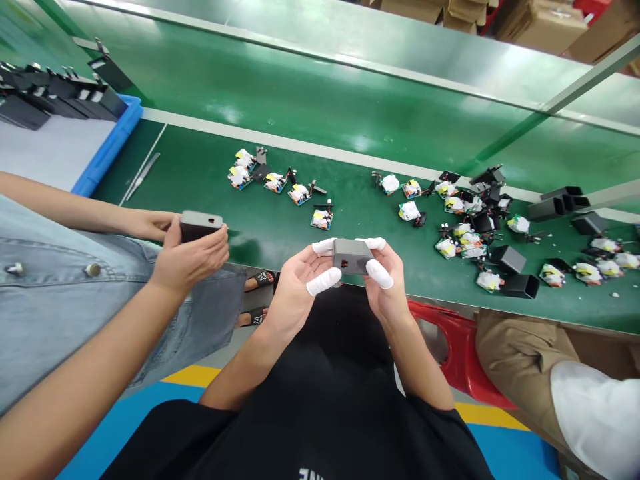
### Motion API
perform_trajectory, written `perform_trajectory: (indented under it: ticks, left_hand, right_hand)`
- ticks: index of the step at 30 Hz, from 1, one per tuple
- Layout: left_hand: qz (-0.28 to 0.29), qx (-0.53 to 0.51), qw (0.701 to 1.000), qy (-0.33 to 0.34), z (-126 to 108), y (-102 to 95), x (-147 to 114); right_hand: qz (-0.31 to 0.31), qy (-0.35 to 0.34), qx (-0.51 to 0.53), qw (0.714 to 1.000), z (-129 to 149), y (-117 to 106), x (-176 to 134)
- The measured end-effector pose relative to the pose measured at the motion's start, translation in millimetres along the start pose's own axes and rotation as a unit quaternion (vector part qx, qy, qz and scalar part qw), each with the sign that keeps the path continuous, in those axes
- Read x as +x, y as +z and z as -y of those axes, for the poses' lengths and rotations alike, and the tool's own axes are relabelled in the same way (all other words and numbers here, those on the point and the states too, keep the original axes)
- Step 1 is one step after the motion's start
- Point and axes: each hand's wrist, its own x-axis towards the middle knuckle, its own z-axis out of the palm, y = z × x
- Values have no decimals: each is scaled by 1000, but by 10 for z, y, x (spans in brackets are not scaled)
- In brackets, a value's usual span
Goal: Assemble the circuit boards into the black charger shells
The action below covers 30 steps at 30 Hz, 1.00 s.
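At frame centre, the left hand (294, 285) and right hand (388, 285) share a closed grip on one dark casing (353, 252); above-left, five circuit boards (321, 219) lie on the worktop (193, 163).

A black short-sleeved shirt (320, 400) bears white lettering (312, 475); white covers (324, 281) cap some fingers (372, 243)

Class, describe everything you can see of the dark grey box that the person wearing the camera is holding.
The dark grey box is small and block-shaped, with a smooth, plastic-looking shell. A small opening shows towards the left of its near face, with something reddish inside, too small to identify. It is held roughly level by the near edge of the green bench, between left hand and right hand, white finger covers against it.
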Motion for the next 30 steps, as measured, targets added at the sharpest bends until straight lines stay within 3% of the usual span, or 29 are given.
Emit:
perform_trajectory:
  ticks: [2,4,8,12,23,30]
  left_hand:
    - [-2,-24,999,-31,125,412,-129]
    - [-17,-74,994,-76,142,589,-185]
    - [-64,-151,976,-141,-29,575,-189]
    - [-74,-174,971,-147,-139,603,-188]
    - [-91,-187,969,-132,-1,723,-210]
    - [-91,-135,978,-130,-7,664,-214]
  right_hand:
    - [-2,1,-6,1000,-27,0,-11]
    - [-6,4,1,1000,-44,17,-33]
    - [-5,24,29,999,-29,70,-86]
    - [1,35,49,998,0,89,-107]
    - [-26,21,41,999,-1,65,-100]
    - [-36,5,23,999,-74,36,-79]
